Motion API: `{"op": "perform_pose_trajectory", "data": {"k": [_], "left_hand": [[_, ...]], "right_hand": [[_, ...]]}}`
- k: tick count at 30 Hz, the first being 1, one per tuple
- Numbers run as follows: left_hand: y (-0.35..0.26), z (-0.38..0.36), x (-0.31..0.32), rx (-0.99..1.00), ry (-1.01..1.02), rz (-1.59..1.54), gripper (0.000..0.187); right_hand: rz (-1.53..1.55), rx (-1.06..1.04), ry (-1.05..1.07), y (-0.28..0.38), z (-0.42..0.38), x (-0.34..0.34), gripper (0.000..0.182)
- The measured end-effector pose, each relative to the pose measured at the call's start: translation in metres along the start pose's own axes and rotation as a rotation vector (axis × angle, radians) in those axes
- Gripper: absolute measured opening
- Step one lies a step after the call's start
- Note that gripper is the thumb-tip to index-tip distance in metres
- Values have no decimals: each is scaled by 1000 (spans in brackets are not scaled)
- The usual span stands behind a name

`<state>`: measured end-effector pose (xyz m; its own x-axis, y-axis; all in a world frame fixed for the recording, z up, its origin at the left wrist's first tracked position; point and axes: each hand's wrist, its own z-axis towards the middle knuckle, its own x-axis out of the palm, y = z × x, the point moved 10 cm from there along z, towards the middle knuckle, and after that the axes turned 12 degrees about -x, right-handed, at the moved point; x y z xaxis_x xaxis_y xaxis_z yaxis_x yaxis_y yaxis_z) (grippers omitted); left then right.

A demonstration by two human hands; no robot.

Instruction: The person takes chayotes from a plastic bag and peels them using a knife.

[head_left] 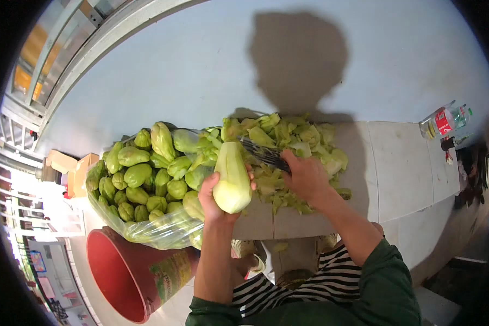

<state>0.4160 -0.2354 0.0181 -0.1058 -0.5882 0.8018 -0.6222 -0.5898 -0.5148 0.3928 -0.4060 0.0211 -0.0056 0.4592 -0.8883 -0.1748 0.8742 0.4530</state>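
Note:
My left hand [212, 195] is wrapped around a pale green chayote [233, 182], its skin mostly peeled off, with the narrow end pointing away from me. In my right hand [308, 178] is a black peeler [267, 156], smeared by motion, its far end close to the chayote's upper right side. Behind and to the right lies a heap of green peelings [315, 142]. Left of the chayote, a clear plastic bag [141, 232] holds a large pile of unpeeled chayotes [138, 175].
A red bucket [117, 271] lies tipped below the bag. The tiled ledge [399, 157] runs right to a plastic bottle [444, 123] with a red label. Behind it rises a pale wall [190, 70] carrying my shadow. A cardboard box [81, 169] stands at far left.

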Motion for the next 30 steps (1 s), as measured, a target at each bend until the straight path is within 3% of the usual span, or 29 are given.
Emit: {"op": "perform_pose_trajectory", "data": {"k": [1,3,4,5,6,9,10,11,12,15,16,17,18,19,20,24,27,29,30], "left_hand": [[0,0,-2,0,-1,9,62],[2,-1,-4,0,-8,9,63],[2,-1,-12,19,-117,-24,63],[0,-2,-21,39,-227,-56,63],[-1,-1,-11,17,-130,-11,62],[-1,2,-9,8,-66,25,59],[-2,0,-13,22,-111,7,59],[-2,-3,-14,33,-156,-12,60],[0,-1,-2,-3,-20,-6,63],[3,-3,12,-21,49,-11,65],[0,-6,9,-17,45,-3,65],[2,-6,7,-15,41,-11,65],[-3,-6,-8,27,-104,-3,64],[-8,-8,-22,71,-250,7,63],[-7,-4,-7,34,-116,7,62],[-4,0,-12,-19,2,45,62],[3,-2,-6,-61,12,-5,62],[2,-7,-20,-15,-162,-12,62],[-1,-9,-20,22,-153,23,63]], "right_hand": [[-2,-1,-2,1,-1,-2,52],[119,-223,-143,27,-9,-17,51],[120,-225,-141,27,-11,-16,51],[159,-406,-212,42,-15,-22,50],[200,-585,-283,59,-22,-29,48],[183,-724,-319,77,-31,-41,50],[184,-723,-320,75,-27,-35,50],[120,-447,-248,46,-9,-15,52],[54,-172,-174,19,-2,-5,53],[27,-134,-143,10,-2,-10,51],[23,-140,-136,8,-2,-8,51],[69,-359,-269,28,-7,-16,50],[117,-578,-406,46,-18,-26,49],[118,-583,-404,50,-18,-28,49],[127,-675,-399,63,-24,-31,52],[109,-887,-435,94,-39,-50,59],[69,-859,-470,89,-39,-50,53],[85,-785,-496,70,-30,-35,51],[101,-715,-523,58,-26,-32,49]]}}
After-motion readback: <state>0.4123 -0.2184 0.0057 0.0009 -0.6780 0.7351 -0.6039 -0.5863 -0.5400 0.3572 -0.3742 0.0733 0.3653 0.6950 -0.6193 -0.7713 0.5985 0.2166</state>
